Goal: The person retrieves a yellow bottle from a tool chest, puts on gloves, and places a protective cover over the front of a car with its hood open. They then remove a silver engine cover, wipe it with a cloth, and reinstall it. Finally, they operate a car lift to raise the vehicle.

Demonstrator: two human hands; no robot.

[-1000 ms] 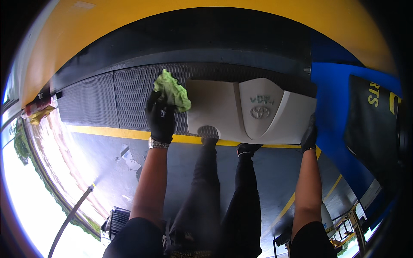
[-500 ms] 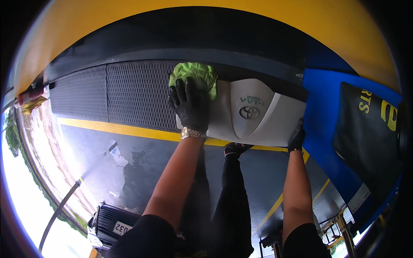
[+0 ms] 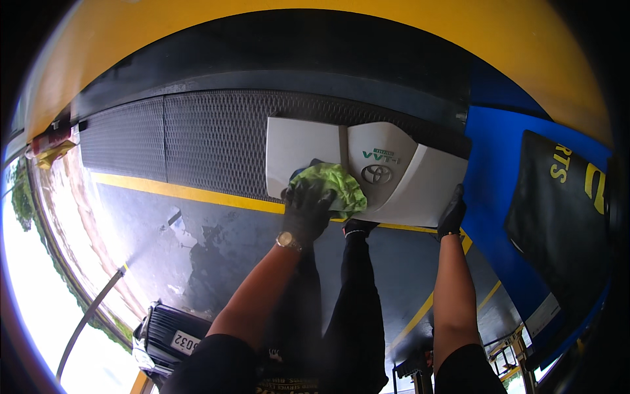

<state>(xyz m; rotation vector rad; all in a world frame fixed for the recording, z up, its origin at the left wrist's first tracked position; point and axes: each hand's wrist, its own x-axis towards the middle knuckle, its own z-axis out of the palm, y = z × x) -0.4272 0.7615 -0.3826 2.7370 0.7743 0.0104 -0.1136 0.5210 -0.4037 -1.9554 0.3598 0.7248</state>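
Note:
A pale grey plastic engine cover [image 3: 305, 143] with a raised middle panel and a round emblem is held up in front of me. My left hand [image 3: 307, 207], in a black glove with a gold watch at the wrist, presses a crumpled green cloth [image 3: 342, 187] onto the cover's lower left part; its fingers are closed around the cloth. At the lower right corner, my right hand [image 3: 453, 210], also black-gloved, grips the cover's edge. The underside of the cover and the right fingertips behind it are hidden.
Under the cover runs a dark textured mat [image 3: 216, 138] with a yellow floor line [image 3: 190, 192] along its near side. A blue panel [image 3: 485, 190] with a black sheet [image 3: 558, 203] stands at right. A hose [image 3: 92, 315] and a dark car [image 3: 174, 338] lie at lower left.
My left hand has slid the green cloth from the cover's upper left edge down and right, toward its lower middle. My right hand keeps its hold on the corner.

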